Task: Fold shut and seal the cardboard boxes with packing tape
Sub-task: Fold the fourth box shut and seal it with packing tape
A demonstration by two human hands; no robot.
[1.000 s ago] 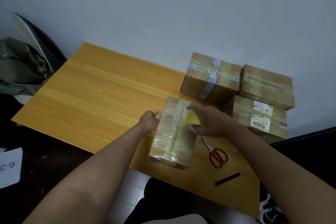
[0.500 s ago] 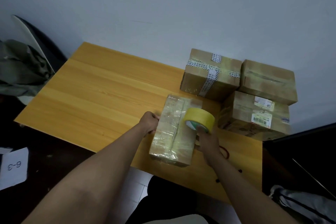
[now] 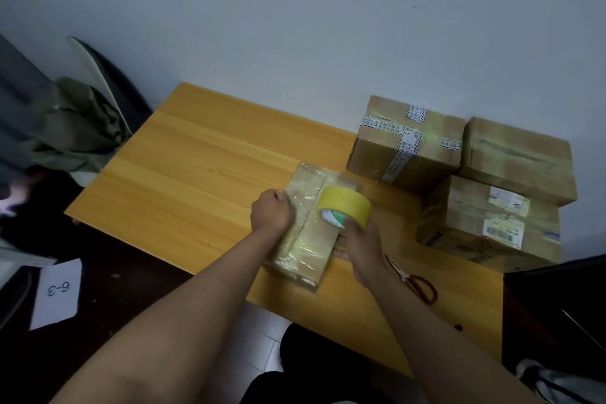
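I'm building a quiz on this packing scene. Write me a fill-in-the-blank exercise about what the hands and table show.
1. The right hand holds a roll of ____ tape over the box.
2. The left hand rests on the box's ____ edge.
3. The scissors on the table have ____ handles.
4. Near the wall, ____ other boxes stand grouped.

Missing words: yellow; left; red; three
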